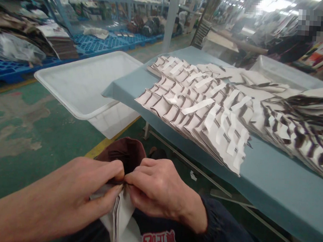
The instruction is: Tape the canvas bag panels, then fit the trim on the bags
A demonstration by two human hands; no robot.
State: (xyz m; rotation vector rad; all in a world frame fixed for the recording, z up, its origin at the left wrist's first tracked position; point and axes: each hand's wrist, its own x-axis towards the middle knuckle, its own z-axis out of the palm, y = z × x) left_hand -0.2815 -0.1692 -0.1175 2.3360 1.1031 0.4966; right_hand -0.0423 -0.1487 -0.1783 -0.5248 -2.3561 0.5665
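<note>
My left hand (88, 189) is closed in a pinch, thumb against fingers, on the edge of a folded piece of material (125, 210) over my lap. My right hand (164, 188) pinches the same edge, its fingertips almost touching those of my left. The piece is off-white on the side facing me, with dark edges along a fold or seam. A dark brown curved part (134, 148) rises beyond my fingers and seems to belong to it. My fingertips hide the exact spot where they grip.
To the right stands a table with a blue-grey cover (272, 190). Overlapping off-white pieces with brown edges (195, 105) and pale strips lie on it. A white plastic tub (78, 90) stands left of the table. Blue pallets (97, 44) and shelves lie behind, and a metal post (170, 23) rises nearby.
</note>
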